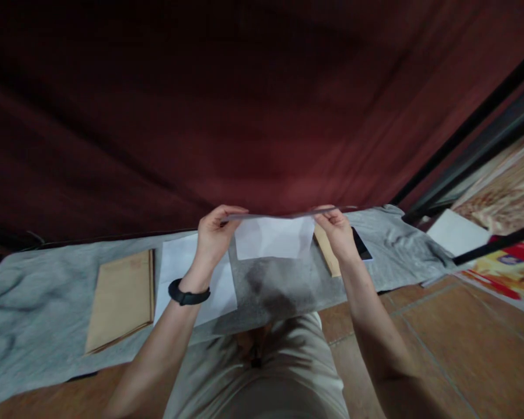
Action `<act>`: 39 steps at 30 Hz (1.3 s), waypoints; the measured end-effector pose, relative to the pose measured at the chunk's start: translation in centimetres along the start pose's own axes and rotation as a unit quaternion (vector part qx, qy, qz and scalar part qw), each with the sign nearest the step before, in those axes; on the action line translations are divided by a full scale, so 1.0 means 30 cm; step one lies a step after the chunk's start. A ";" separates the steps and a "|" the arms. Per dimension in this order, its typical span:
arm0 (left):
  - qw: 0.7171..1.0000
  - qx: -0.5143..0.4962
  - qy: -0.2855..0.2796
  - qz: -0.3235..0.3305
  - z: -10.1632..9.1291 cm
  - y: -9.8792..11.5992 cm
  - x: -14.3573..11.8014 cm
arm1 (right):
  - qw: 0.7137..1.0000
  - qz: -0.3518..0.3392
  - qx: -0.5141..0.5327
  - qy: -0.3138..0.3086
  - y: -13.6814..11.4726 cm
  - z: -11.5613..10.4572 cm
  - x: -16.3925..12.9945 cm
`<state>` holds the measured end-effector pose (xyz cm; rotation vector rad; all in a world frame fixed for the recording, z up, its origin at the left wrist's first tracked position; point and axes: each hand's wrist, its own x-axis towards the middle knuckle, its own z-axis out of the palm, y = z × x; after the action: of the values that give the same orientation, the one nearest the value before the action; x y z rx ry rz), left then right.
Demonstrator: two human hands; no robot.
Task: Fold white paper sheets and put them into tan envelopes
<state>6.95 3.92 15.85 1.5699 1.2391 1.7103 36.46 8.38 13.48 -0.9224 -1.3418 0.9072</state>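
Observation:
A white sheet of paper (275,237) is held up by its top edge above the grey cloth (266,285). My left hand (217,230), with a black band on the wrist, pinches the sheet's left end between thumb and fingers. At the right end my right hand (335,228) grips the same edge. Beneath and beside my left forearm lie white papers (220,291). A brown envelope (327,250) lies partly hidden behind my right hand, and the dark phone-like object (361,244) is just right of that wrist.
A stack of brown envelopes (122,297) lies on the cloth at the left. A dark red curtain-like surface (262,116) rises behind the bench. At the right are black bars (471,131), a white box-like object (458,233) and a colourful printed package (506,270) above the tiled floor (471,326).

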 end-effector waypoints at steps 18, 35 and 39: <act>0.963 0.135 -0.223 0.069 -0.098 -0.151 -0.500 | 0.984 0.028 -0.119 -0.126 0.151 -0.083 -0.463; 0.916 0.251 -0.311 0.043 -0.097 -0.344 -0.586 | 0.961 -0.053 -0.215 -0.167 0.341 -0.067 -0.535; 0.891 0.257 -0.374 0.020 -0.089 -0.409 -0.647 | 0.932 -0.085 -0.261 -0.238 0.404 -0.102 -0.618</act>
<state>5.84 -7.60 -4.18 2.2606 1.2664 0.6390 38.94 -4.24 -4.82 -0.9935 -2.1165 0.6664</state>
